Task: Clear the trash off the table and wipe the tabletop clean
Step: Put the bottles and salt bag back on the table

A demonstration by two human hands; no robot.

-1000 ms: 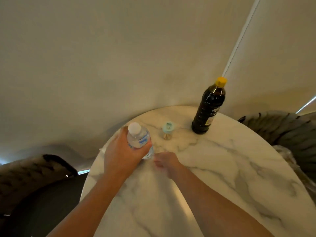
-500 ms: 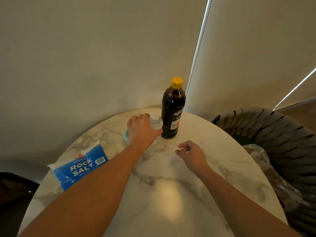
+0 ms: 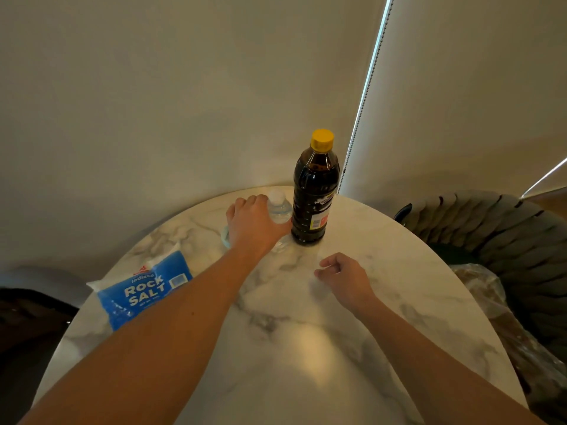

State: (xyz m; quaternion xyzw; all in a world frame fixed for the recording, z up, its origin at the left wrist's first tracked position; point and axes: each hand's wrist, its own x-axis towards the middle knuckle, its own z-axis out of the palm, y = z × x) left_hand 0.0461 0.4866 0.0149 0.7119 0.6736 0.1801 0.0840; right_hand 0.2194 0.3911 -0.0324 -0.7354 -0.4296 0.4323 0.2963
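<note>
Toward the far edge of the round marble table (image 3: 306,348), the clear water bottle (image 3: 278,207) with its white cap stands upright, gripped by the left hand (image 3: 254,225); just beside it on the right stands a dark bottle (image 3: 313,197) with a yellow cap; the right hand (image 3: 343,279) hovers nearer, fingers loosely curled, holding nothing; a blue rock salt bag (image 3: 144,289) lies at the left rim; bare marble spans the near half; a woven chair (image 3: 506,240) sits off the right edge.

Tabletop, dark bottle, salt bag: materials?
Tabletop: marble or marble-look, polished; grey veins, lamp glare.
Dark bottle: clear plastic probably, glossy, dark liquid showing through; yellow cap.
Rock salt bag: thin plastic film, shiny, printed blue, creased.
</note>
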